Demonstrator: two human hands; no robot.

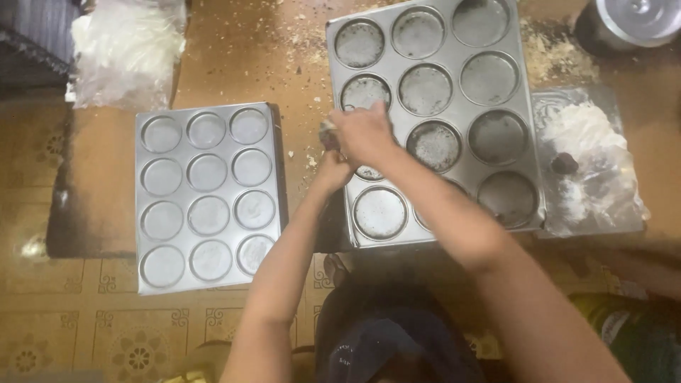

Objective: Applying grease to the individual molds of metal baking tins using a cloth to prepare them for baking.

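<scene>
Two grey metal baking trays with round cups lie on the floor mat. My right hand (365,133) reaches over the left edge of the larger, stained tray (525,135), its fingers closed on a small greyish wad (328,130) above the cups in the left column. My left hand (331,170) sits just below it at that same tray edge, mostly covered by my right hand, so its grip is hidden. The smaller, cleaner tray (140,206) lies apart to the left, untouched.
A clear bag of white material (124,50) lies at the top left. A plastic sheet with white powder (589,135) and a dark lump (565,164) lies right of the large tray. A metal pot (635,21) stands top right. Crumbs (553,60) litter the mat.
</scene>
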